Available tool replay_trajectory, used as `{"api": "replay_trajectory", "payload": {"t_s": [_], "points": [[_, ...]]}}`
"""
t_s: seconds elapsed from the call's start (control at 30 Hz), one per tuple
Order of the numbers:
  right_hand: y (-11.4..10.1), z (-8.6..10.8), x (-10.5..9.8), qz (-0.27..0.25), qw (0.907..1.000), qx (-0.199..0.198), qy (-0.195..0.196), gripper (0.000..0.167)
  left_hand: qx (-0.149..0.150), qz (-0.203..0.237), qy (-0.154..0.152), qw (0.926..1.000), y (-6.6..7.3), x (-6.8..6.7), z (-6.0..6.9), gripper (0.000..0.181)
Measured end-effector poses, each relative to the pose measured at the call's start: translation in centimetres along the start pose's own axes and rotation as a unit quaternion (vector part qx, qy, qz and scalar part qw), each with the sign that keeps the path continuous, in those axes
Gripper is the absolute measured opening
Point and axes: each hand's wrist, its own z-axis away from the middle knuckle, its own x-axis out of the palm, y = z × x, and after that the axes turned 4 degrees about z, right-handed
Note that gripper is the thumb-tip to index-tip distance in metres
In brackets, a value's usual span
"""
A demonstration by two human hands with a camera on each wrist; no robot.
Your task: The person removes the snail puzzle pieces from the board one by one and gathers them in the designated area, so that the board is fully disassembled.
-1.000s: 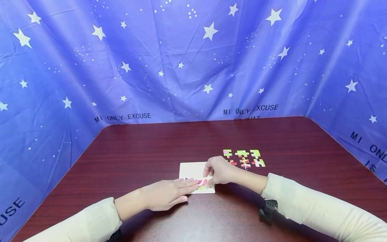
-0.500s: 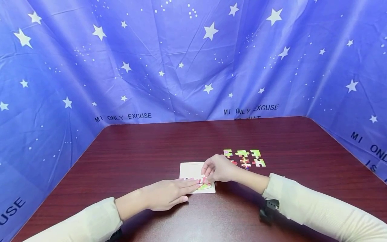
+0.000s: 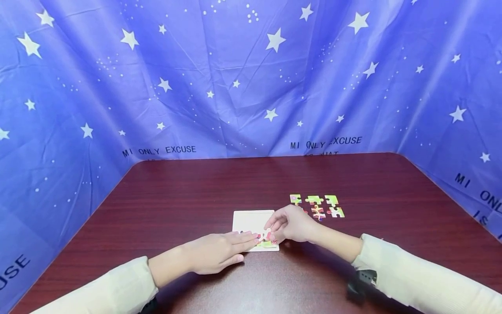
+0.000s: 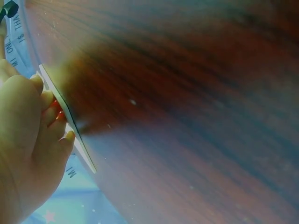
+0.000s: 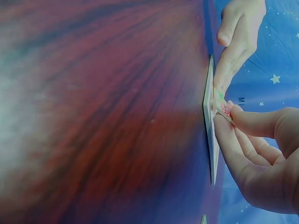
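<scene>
A white puzzle board (image 3: 251,219) lies on the table, with colourful pieces (image 3: 263,243) along its near part. My left hand (image 3: 215,253) rests flat over the left side of the board, fingers extended across the pieces and hiding some of them. At the board's right side, my right hand (image 3: 296,223) pinches a puzzle piece (image 5: 225,110) between thumb and index finger. In the right wrist view this piece shows green and a red spotted patch, and it stands tilted at the board's surface. The left wrist view shows the left fingers (image 4: 60,122) over the board's edge.
Several loose puzzle pieces (image 3: 315,199) lie in two rows behind the right hand, which partly covers the nearer row. The dark red-brown table (image 3: 188,192) meets a blue star-patterned curtain (image 3: 235,87) at its back and sides.
My right hand first lifts slightly, then shifts to the right and a little nearer, still at the board's right side. My left hand stays in place on the board.
</scene>
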Motion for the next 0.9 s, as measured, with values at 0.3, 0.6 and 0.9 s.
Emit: {"api": "replay_trajectory", "payload": {"t_s": [0.3,0.6,0.9], "points": [[2.3,1.9,-1.3,-0.064,0.9977,0.016,-0.016,0.028,-0.007,0.003,-0.007,0.9999,0.1,0.0,-0.1,0.050],[3.4,3.8,-3.1,-0.044,0.9985,0.031,0.001,0.033,-0.007,0.006,-0.007,0.9999,0.1,-0.2,-0.1,0.050],[4.3,4.8,-4.9,-0.090,0.9946,0.051,0.007,0.037,-0.006,-0.003,0.002,1.0000,0.0,-0.1,-0.1,0.050]]}}
